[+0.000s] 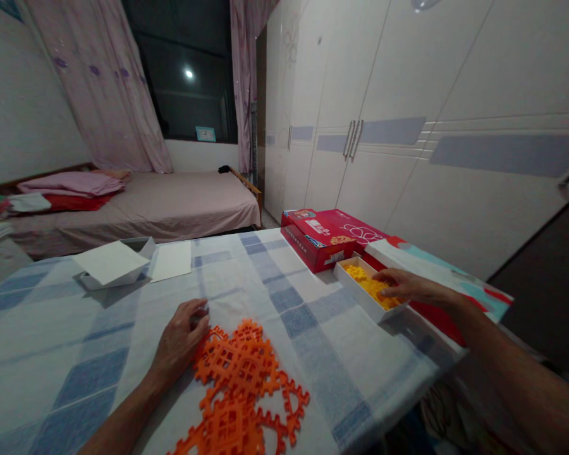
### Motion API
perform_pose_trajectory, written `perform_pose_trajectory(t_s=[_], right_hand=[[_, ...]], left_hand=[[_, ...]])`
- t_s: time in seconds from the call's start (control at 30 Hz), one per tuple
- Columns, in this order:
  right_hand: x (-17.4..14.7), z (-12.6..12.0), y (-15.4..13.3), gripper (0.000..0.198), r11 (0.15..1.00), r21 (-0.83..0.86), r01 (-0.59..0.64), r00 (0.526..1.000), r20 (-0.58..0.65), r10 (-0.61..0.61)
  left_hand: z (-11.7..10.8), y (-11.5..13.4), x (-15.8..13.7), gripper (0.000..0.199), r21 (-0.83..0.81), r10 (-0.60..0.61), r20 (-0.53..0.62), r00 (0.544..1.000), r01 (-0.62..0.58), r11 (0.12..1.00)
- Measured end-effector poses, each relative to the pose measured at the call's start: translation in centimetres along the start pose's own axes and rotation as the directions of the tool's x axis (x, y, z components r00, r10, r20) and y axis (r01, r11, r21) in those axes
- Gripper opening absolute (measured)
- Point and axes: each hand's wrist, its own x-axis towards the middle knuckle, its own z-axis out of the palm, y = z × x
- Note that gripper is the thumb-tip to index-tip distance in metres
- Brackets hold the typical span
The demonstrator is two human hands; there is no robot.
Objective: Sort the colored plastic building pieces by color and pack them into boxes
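Observation:
My left hand (182, 337) rests on the tablecloth with its fingers curled in; nothing shows between them. Right beside it lies a loose pile of orange interlocking plastic pieces (244, 366), toothed along their edges, some with window-like grids. On the right, my right hand (404, 285) reaches over the rim of a narrow white box (360, 299). Yellow plastic pieces (367, 285) fill this box. The right fingers and thumb are apart and touch the yellow pieces; the fingertips are partly hidden among them.
A red printed box (320, 243) stands behind the white box, next to a white, red and light-blue sheet or lid (448, 278). At the back left are an open grey-white box (116, 268) and a white card (171, 262). The table's edge runs along the right.

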Motion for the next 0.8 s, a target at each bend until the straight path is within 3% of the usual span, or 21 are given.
perform_pose_trajectory(t_s=[0.13,0.3,0.47,0.67,0.8], right_hand=[[-0.1,0.1,1.0,0.051,0.993,-0.112,0.041,0.998,-0.036,-0.045],[-0.8,1.1,-0.3,0.039,0.982,-0.171,0.085,0.996,0.001,-0.086],[-1.4,3.3,-4.0,0.040,0.979,-0.168,0.114,0.952,-0.264,-0.156],[1.0,9.9,-10.0,0.032,0.945,0.020,0.327,0.922,-0.226,-0.314],[2.6,15.1,-12.4,0.026,0.912,0.080,0.402,0.887,-0.282,-0.366]], left_hand=[[0.0,0.0,0.0,0.043,-0.009,0.010,-0.009,1.000,-0.010,1.000],[0.0,0.2,0.0,0.037,-0.047,0.035,-0.021,0.999,-0.036,0.998],[0.3,0.5,-0.4,0.031,-0.046,0.048,-0.039,0.998,-0.050,0.998],[0.5,0.7,-0.3,0.031,-0.059,0.044,-0.044,0.998,-0.046,0.997],[0.4,1.1,-0.5,0.031,-0.065,0.041,-0.021,0.999,-0.042,0.997]])
